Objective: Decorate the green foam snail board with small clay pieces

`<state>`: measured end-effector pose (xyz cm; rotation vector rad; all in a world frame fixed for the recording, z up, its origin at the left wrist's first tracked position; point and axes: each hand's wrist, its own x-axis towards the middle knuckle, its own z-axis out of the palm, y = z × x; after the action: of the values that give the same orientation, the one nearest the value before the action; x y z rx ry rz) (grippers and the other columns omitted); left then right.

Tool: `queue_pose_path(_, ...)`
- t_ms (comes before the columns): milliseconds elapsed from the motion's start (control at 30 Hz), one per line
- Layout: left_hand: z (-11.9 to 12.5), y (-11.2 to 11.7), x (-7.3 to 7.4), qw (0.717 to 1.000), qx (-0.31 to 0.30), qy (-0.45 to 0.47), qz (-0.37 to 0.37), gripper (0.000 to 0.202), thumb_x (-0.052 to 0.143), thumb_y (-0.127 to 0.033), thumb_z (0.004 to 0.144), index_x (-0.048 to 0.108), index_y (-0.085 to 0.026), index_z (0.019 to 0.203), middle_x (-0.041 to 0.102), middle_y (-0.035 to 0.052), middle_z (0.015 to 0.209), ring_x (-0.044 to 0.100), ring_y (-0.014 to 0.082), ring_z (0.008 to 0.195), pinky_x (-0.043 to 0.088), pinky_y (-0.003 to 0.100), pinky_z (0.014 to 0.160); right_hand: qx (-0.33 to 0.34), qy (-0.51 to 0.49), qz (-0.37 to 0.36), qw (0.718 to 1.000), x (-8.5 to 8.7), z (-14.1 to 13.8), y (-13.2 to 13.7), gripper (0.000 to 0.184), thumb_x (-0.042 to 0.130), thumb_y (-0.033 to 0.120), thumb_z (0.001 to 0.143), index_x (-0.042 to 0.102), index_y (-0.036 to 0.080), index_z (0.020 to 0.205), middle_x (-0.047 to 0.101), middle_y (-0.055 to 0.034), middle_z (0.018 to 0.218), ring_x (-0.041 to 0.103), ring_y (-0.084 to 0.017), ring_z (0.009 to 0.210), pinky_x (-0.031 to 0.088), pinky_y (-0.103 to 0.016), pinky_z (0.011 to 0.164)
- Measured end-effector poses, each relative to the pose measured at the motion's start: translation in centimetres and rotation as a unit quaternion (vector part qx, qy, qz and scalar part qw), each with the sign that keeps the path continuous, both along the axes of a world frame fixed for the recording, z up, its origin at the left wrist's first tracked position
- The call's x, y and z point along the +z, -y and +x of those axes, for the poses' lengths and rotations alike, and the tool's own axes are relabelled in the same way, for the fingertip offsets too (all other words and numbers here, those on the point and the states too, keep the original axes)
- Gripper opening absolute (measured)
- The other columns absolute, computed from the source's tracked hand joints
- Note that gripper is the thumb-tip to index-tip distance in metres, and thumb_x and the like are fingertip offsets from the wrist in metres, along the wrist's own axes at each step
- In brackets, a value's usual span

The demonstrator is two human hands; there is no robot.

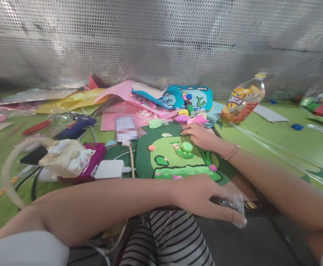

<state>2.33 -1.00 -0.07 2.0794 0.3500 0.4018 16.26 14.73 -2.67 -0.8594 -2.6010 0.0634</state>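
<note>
My left hand reaches across the near edge of a green picture board, its fingers closed on a crumpled piece of clear plastic wrap. Some of those fingers are hidden behind the hand. My right hand, with a bracelet at the wrist, rests at the upper right of the board, fingers stretched out to the left. On the picture board are a green clay snail, a small orange clay piece and a purple clay flower. Pink clay lies just beyond the right fingertips.
Left of the board are a cream device, a white charger, cables and a blue tool. Foam sheets and a blue picture lie behind. A plastic bottle stands back right, before a perforated metal wall.
</note>
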Motion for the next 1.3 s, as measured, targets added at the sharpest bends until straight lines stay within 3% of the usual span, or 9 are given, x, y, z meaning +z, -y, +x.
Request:
queue_pose_path(367,-0.01,-0.06,0.15,1.000,0.001,-0.012,-0.001,0.035,0.054,-0.047,0.083,0.068,-0.015,0.087,0.053,-0.0044,0.060,0.048,0.0047,0.057,0.035,0.015,0.058,0.007,-0.022,-0.028,0.999,-0.51,0.08,-0.69,0.043,0.037,0.009,0.077,0.069,0.016,0.104,0.058,-0.0132,0.115,0.053,-0.026,0.108,0.039,-0.051,0.100)
queue_pose_path(667,0.07,0.04,0.18,1.000,0.001,-0.008,-0.001,0.032,0.055,-0.044,0.084,0.067,-0.015,0.085,0.053,-0.0047,0.060,0.046,0.0041,0.057,0.035,0.015,0.058,-0.005,-0.030,-0.054,0.998,-0.12,-0.01,-0.71,0.046,0.037,0.007,0.076,0.067,0.019,0.108,0.057,-0.0107,0.116,0.052,-0.024,0.109,0.040,-0.045,0.100)
queue_pose_path(867,0.03,0.08,0.32,1.000,0.004,-0.024,-0.001,0.033,0.054,-0.047,0.083,0.068,-0.016,0.087,0.056,-0.0042,0.063,0.048,0.0049,0.059,0.035,0.016,0.060,-0.044,-0.005,-0.018,0.999,-0.19,0.45,-0.77,0.045,0.039,0.010,0.077,0.064,0.016,0.114,0.054,-0.0132,0.117,0.049,-0.027,0.112,0.037,-0.047,0.100)
queue_pose_path(1300,0.06,-0.06,0.56,0.999,0.004,-0.043,0.007,0.035,0.054,-0.047,0.083,0.066,-0.014,0.082,0.056,-0.0033,0.061,0.049,0.0051,0.057,0.034,0.016,0.056,-0.021,0.025,0.015,0.999,-0.01,0.34,-0.37,0.040,0.038,0.012,0.081,0.066,0.017,0.109,0.055,-0.0117,0.116,0.049,-0.027,0.112,0.038,-0.046,0.099)
